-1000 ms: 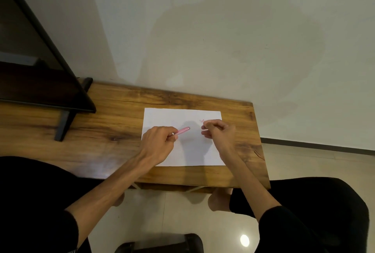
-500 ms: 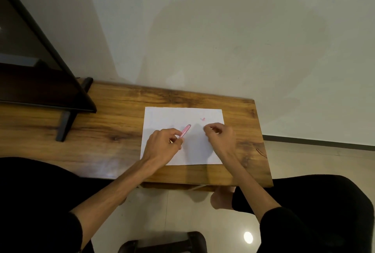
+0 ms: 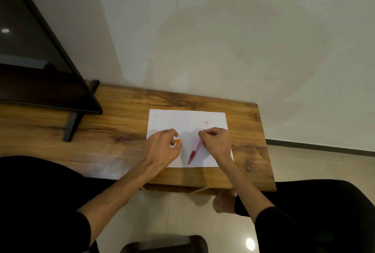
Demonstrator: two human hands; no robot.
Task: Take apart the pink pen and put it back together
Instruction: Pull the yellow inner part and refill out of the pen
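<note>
I look down at a wooden table (image 3: 125, 131) against a pale wall, with a dark screen (image 3: 40, 74) standing at its left. A white sheet (image 3: 182, 118) lies on the table, and both my hands work over it.

The pen (image 3: 194, 149) now lies on the sheet between my hands, slanting from near my right fingers down to its dark red grip end by the near edge. Half a second ago my left hand held it off the paper; it has since been put down or passed across.

My right hand (image 3: 217, 141) is curled closed at the pen's upper end; I cannot tell whether it pinches the pen itself or a small loose part. My left hand (image 3: 162, 147) is loosely curled, fingertips closed on a small orange piece (image 3: 177, 141).

A tiny pink piece (image 3: 206, 122) rests apart on the sheet, near its far right corner.

I judge the pen is partly apart, with pieces being removed one by one.
</note>
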